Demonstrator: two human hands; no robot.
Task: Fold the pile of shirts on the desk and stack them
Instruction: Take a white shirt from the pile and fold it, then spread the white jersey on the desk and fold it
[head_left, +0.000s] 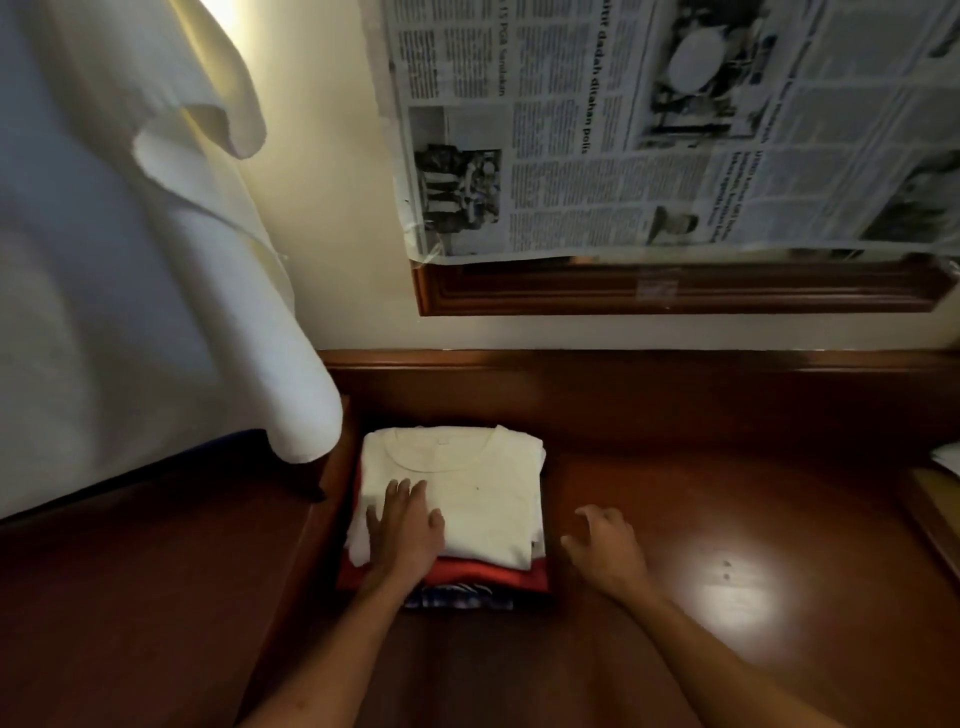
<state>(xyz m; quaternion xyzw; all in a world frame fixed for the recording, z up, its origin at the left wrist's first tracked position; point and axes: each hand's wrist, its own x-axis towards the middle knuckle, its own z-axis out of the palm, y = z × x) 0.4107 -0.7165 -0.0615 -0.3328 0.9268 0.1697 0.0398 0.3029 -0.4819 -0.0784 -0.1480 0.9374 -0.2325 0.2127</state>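
Note:
A folded white shirt (478, 493) lies on top of a small stack on the dark wooden desk (727, 467), collar toward the wall. Under it a folded red shirt (488, 571) shows at the near edge, and below that a blue patterned garment (457, 596). My left hand (408, 530) rests flat on the near left part of the white shirt, fingers straight. To the right of the stack, my right hand (605, 551) hovers just over the desk with fingers loosely curled, holding nothing.
A large white cloth (130, 286) hangs over the left side, down to the desk's left edge. Newspaper (675, 130) covers a wood-framed mirror on the wall behind. A pale object (945, 457) sits at the far right edge. A light reflection marks the desk at right.

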